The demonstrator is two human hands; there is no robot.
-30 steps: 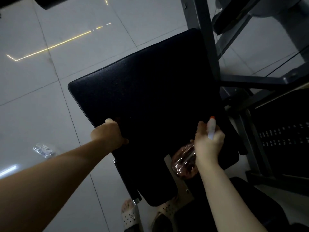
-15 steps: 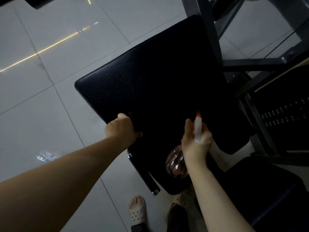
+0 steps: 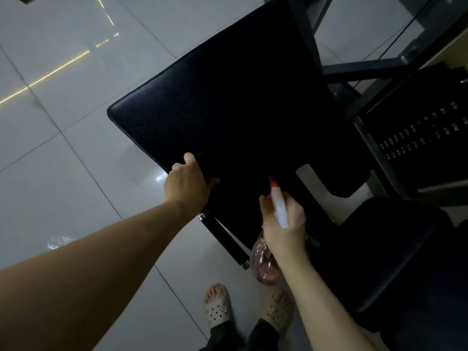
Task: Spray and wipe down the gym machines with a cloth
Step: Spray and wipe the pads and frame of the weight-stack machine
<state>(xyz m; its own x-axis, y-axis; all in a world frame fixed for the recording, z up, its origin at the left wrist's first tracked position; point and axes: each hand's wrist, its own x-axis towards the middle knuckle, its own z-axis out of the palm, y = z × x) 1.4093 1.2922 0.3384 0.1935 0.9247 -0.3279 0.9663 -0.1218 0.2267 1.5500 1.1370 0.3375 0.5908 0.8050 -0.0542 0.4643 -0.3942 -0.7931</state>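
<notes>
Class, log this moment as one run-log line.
left hand: grips pad edge | right hand: holds spray bottle | nozzle: toward pad

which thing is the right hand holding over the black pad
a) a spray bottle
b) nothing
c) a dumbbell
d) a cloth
a: the right hand is curled around a spray bottle, whose orange nozzle points at the black pad.

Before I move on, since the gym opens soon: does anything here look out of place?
Only a small crumpled clear plastic scrap on the floor tiles, left of the left forearm; it looks like litter. Nothing else stands out.
</notes>
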